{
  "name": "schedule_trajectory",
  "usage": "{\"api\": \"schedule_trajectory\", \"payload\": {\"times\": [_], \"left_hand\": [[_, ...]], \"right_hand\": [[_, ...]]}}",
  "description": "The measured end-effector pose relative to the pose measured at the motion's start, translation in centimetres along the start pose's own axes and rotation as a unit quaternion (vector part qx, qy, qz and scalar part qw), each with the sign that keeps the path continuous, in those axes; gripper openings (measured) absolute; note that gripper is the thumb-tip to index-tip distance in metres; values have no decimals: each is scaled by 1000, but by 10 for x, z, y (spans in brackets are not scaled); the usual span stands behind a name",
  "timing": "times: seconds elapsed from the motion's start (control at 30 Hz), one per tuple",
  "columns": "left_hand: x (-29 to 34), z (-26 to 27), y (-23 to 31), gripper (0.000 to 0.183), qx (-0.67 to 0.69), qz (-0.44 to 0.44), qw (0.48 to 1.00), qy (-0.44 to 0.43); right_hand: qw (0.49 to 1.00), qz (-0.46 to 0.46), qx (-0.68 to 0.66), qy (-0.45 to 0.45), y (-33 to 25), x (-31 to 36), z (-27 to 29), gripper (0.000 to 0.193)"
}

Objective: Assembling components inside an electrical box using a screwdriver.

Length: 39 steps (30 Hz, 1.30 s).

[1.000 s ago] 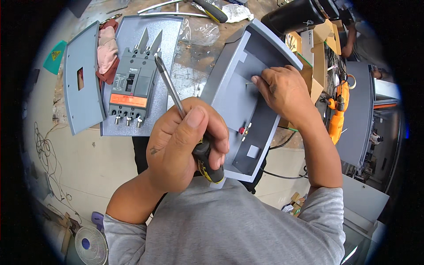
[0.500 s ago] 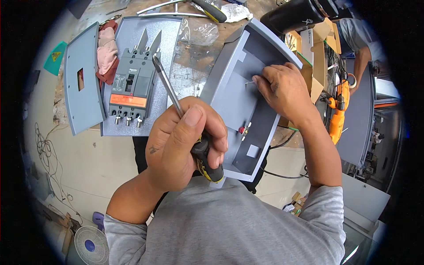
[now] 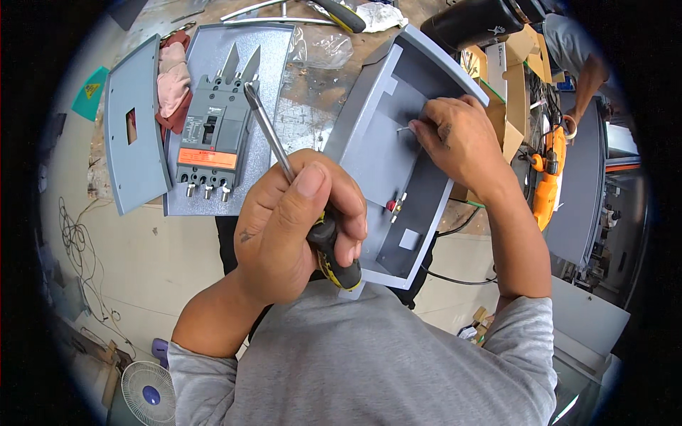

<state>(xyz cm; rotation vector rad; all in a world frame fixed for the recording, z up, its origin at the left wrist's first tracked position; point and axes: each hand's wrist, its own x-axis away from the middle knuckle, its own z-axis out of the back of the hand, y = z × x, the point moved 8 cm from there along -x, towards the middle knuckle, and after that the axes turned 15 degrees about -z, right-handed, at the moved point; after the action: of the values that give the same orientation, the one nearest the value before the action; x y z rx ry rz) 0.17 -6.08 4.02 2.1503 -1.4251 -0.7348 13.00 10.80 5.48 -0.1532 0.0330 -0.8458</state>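
Observation:
My left hand (image 3: 295, 227) is closed around the black-and-yellow handle of a screwdriver (image 3: 271, 135). Its metal shaft points up and away, with the tip in front of the grey circuit breaker's edge. Over the open grey metal box (image 3: 346, 135), my right hand (image 3: 462, 145) reaches inside, thumb and fingers pinched. A thin, screw-like metal piece (image 3: 404, 129) pokes out at these fingertips; its far end is hidden. Lower in the box sits a small terminal (image 3: 399, 207) with a red part. The breaker (image 3: 211, 131), with an orange label, lies on a grey metal panel (image 3: 273, 53) at left.
A grey cover with a square cutout (image 3: 133, 163) leans beside pink cloth (image 3: 172, 82). Beyond the box are a black bottle (image 3: 469, 27) and opened cardboard boxes (image 3: 513, 135). An orange power tool (image 3: 547, 181) lies at right, near another person's arm (image 3: 588, 89). A plastic bag (image 3: 323, 48) lies at the back.
The box has shifted very slightly, and my right hand has moved a little with the small metal piece at its fingertips. My left hand keeps its grip on the screwdriver. The other person's arm has moved.

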Motion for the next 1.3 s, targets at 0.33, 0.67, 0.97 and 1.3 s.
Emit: {"api": "schedule_trajectory", "payload": {"times": [0.33,0.67,0.97,1.3], "left_hand": [[-3,9,5,41,48,-30,998,4],[-1,16,9,40,42,-38,998,11],[-1,13,10,40,31,-45,998,5],[0,12,7,41,43,-39,998,17]], "right_hand": [[998,59,19,16,-11,5,7,11],[996,1,88,8,-9,4,-7,15],[996,60,45,54,-13,8,6,12],[986,106,-125,-44,-64,52,2,14]]}}
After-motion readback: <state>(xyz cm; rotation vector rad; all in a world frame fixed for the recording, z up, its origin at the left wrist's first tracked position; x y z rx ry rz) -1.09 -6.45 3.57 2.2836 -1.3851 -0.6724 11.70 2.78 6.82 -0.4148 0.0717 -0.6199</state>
